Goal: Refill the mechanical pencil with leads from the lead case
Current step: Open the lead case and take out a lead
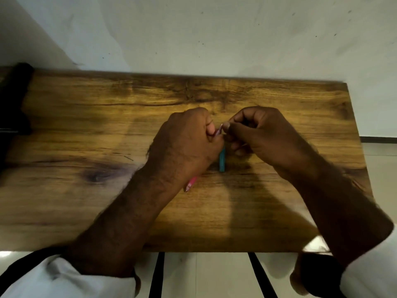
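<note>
Over wooden table [86, 125], left hand [184, 143] is gripping pink mechanical pencil [190, 184] in closed fist; right hand [262, 134] is pinching its top end, teal lead case [222, 160] lying between them.

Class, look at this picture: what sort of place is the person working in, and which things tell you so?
Probably a plain indoor room with a small work desk. The stained wooden tabletop stands against a bare, scuffed white wall, with pale floor tiles beside it. Nothing marks it as a classroom or an office.
</note>
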